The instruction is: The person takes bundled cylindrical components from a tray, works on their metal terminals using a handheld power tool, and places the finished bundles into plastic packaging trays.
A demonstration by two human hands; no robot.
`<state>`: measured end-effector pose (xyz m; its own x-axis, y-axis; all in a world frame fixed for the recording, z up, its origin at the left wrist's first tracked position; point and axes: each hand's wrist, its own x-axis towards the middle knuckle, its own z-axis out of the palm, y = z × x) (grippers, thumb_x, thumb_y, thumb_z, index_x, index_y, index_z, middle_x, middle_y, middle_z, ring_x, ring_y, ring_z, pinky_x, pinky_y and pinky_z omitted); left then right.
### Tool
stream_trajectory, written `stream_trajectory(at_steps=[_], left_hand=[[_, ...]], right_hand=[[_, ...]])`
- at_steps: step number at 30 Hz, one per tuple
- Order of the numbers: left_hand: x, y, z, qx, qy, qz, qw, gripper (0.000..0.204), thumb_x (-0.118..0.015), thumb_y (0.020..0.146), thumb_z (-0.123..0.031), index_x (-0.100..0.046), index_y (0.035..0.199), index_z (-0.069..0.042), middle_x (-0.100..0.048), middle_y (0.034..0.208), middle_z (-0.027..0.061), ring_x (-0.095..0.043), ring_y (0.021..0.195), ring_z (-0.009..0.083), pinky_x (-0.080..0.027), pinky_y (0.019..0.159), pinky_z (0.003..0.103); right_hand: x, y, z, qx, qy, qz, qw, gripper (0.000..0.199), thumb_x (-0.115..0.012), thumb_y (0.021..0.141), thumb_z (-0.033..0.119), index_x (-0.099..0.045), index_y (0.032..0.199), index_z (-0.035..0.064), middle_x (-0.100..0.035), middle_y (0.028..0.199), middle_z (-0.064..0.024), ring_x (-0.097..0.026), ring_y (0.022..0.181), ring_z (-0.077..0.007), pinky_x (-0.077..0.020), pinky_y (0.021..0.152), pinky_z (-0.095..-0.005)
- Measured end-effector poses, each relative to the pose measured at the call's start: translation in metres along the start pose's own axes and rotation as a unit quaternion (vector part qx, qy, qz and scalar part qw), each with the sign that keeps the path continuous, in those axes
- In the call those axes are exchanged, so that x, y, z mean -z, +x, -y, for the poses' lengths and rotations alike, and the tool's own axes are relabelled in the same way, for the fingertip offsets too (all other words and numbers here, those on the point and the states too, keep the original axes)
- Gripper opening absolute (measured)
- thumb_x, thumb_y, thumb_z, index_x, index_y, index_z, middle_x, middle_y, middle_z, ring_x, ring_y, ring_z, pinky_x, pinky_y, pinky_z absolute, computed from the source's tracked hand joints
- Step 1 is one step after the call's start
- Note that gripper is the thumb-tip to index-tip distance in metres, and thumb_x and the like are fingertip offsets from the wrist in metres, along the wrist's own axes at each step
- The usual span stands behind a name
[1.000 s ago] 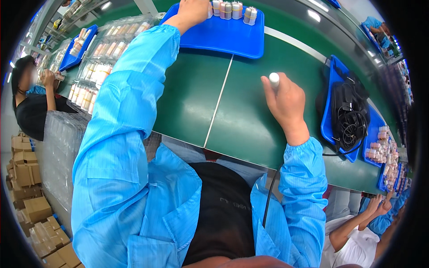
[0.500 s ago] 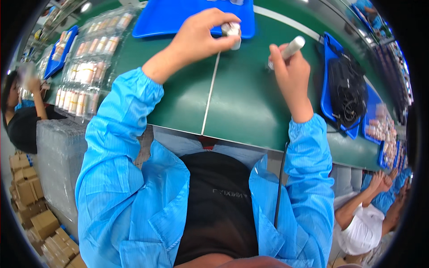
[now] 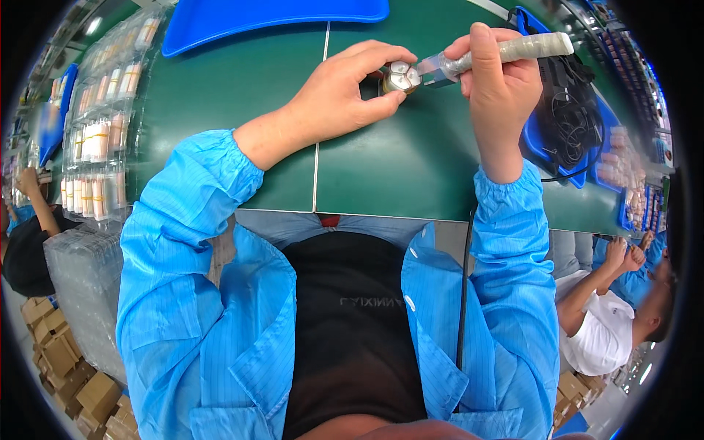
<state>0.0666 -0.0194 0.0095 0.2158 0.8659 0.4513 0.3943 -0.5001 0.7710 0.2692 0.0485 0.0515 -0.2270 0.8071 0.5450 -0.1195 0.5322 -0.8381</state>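
Note:
My left hand (image 3: 330, 95) grips a short bundle of small cylinders (image 3: 402, 76) between thumb and fingers. Their round, silvery-white ends face up. From the right, my right hand (image 3: 502, 95) holds a slim hand tool (image 3: 539, 46) with a pale, wrapped-looking handle. Its flat, partly see-through tip points left and is at the bundle's right edge; whether it touches I cannot tell. Both hands are above the green table (image 3: 396, 169).
A blue tray (image 3: 352, 17) lies beyond my left hand. Clear plastic trays of banded cylinders (image 3: 95, 139) stand at left. On the right, black cables (image 3: 568, 121) fill a blue tray. Cardboard boxes (image 3: 99, 396) pile at lower left. A person in white (image 3: 598, 330) sits at right.
The tool has come left and turned, bringing its tip to the cylinder bundle, whose ends now face up. My view has shifted, so the table and trays appear displaced.

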Motion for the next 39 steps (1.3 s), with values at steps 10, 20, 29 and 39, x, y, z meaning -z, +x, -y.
stream_trajectory(at_steps=[10, 20, 29, 39], left_hand=[[-0.003, 0.000, 0.002, 0.013, 0.047, -0.017, 0.999, 0.046, -0.081, 0.085, -0.016, -0.066, 0.128, -0.008, -0.067, 0.114, 0.0069, -0.067, 0.093, 0.0201, -0.056, 0.083, 0.030], [-0.006, 0.000, 0.003, 0.009, 0.051, -0.028, 0.998, 0.045, -0.082, 0.084, -0.015, -0.067, 0.126, -0.007, -0.067, 0.114, 0.0063, -0.069, 0.093, 0.0188, -0.056, 0.082, 0.030], [-0.006, 0.001, 0.003, 0.007, 0.060, -0.028, 0.998, 0.046, -0.078, 0.082, -0.013, -0.067, 0.127, -0.007, -0.068, 0.114, 0.0068, -0.070, 0.095, 0.0201, -0.057, 0.086, 0.031], [-0.008, 0.000, 0.008, -0.025, -0.019, -0.021, 0.999, 0.054, -0.065, 0.086, -0.008, -0.056, 0.139, -0.006, -0.067, 0.120, 0.0095, -0.065, 0.111, 0.0225, -0.053, 0.096, 0.034]], right_hand=[[-0.004, -0.005, -0.003, 0.013, -0.077, 0.023, 0.997, 0.015, -0.066, 0.102, 0.016, -0.062, 0.095, 0.0041, -0.071, 0.079, -0.0056, -0.050, 0.054, -0.0031, -0.0398, 0.050, -0.0191], [-0.001, -0.006, -0.005, 0.001, -0.074, 0.029, 0.997, 0.015, -0.068, 0.102, 0.016, -0.062, 0.093, 0.0052, -0.071, 0.077, -0.0032, -0.051, 0.056, -0.0029, -0.0399, 0.051, -0.0191], [-0.008, -0.009, -0.009, 0.054, -0.139, 0.018, 0.989, 0.015, -0.068, 0.101, 0.015, -0.061, 0.092, 0.0056, -0.072, 0.078, -0.0031, -0.053, 0.057, -0.0037, -0.0419, 0.052, -0.0206], [0.012, 0.007, 0.005, 0.050, -0.041, -0.033, 0.997, 0.021, -0.057, 0.107, 0.017, -0.061, 0.094, 0.0015, -0.071, 0.080, -0.0109, -0.050, 0.054, -0.0051, -0.0405, 0.050, -0.0195]])
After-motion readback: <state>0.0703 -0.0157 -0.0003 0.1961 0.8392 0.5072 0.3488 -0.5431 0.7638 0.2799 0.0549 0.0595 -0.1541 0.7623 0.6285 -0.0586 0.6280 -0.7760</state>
